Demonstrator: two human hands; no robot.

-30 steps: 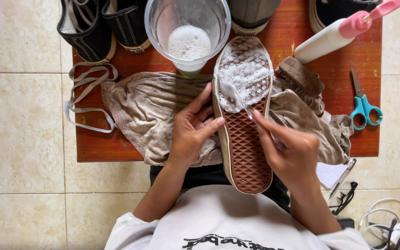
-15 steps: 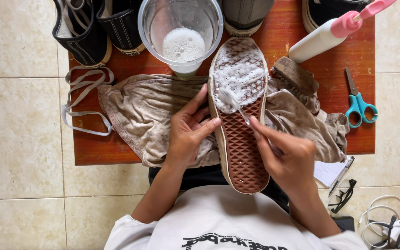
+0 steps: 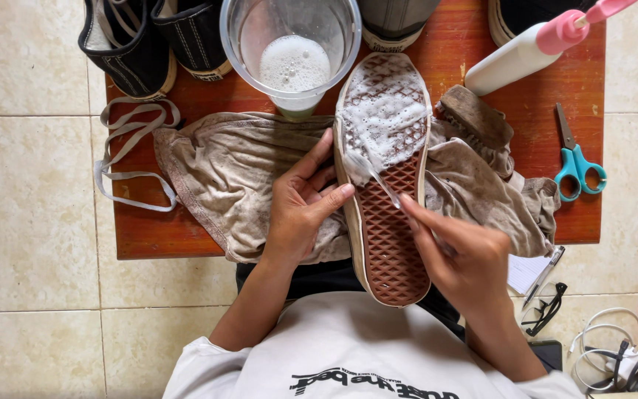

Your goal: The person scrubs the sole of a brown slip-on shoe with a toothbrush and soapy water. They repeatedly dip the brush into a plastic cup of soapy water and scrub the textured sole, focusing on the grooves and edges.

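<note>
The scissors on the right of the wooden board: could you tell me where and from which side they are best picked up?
Take the scissors by the blue loop handles, coming from the near, lower side. The blades point away toward the bottle, and the handles lie flat and unobstructed on the board.

Shoe (image 3: 385, 222): sole up, reddish-brown waffle tread, cream sidewall, toe end coated in white foam, heel toward the person, resting on a cloth. Toothbrush (image 3: 372, 176): clear handle, bristle head pressed onto the foamed tread near the sole's middle, angled diagonally.
</note>
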